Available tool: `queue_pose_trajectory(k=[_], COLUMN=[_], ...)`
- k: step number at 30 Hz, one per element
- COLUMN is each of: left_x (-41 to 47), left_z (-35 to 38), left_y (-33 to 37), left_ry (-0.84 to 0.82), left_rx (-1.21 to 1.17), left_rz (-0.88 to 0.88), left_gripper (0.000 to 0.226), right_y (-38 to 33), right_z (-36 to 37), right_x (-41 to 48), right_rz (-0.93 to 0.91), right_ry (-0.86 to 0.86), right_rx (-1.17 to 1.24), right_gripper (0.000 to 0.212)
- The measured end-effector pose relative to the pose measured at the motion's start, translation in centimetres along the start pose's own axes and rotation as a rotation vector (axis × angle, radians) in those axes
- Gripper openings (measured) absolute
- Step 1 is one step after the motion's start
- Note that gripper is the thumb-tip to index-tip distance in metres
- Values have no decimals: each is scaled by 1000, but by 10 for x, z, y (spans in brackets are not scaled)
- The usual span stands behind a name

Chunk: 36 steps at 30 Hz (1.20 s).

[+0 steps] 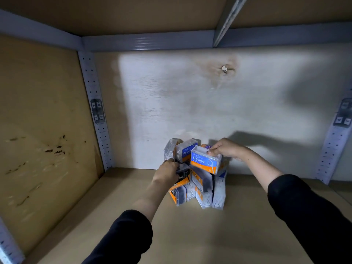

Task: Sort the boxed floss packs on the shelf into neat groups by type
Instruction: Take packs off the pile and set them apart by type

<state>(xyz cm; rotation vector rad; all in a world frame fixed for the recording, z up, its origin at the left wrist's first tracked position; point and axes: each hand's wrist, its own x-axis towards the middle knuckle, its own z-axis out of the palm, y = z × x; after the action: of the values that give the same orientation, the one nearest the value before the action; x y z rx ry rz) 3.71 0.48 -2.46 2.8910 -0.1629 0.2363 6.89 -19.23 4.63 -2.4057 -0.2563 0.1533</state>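
Floss boxes [202, 189] sit in a jumbled heap at mid-shelf, close to the back wall [190, 96]. Some are upright, some tilted, and they lean on each other. R hand [226, 151] grips the Round box [204, 160], clear w/ a blue-and-orange label, by its top rim: thumb on near edge, fingers behind. It sits tilted atop the heap. L hand [167, 173] is curled round the coal box [183, 175], dark w/ an orange strip, on the heap's left side and touching its neighbours. Another blue-label box stands behind, nr the wall. Lower boxes w/ white picks rest on the brown shelf board [190, 241]. Both arms are in black sleeves [129, 237]. Perforated grey upright [95, 111] stands at back-left corner. Stain [213, 73] w/ a small hole sits high on the wall.
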Motion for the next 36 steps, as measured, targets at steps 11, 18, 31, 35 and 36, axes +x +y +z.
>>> queue_pose_trajectory(k=[11, 18, 31, 35, 36], left_x=[14, 19, -23, -43, -48], left_z=[-7, -14, -40, -39, -37], left_y=[-1, -1, -80, -111, -116], left_ry=[-78, -142, -149, -166, -170], left_rx=[-35, -18, 37, 69, 87], left_rz=[-35, -69, -174, -253, -268], left_gripper=[46, 50, 50, 56, 57], right_y=[6, 16, 124, 173, 183], right_z=[8, 5, -76, -86, -87], right_x=[13, 17, -74, -106, -114], right_rz=[9, -15, 208, 338, 368], right_ry=[7, 89, 110, 150, 147], right_rx=[-152, -212, -335, -315, -312], right_gripper=[30, 30, 37, 19, 20])
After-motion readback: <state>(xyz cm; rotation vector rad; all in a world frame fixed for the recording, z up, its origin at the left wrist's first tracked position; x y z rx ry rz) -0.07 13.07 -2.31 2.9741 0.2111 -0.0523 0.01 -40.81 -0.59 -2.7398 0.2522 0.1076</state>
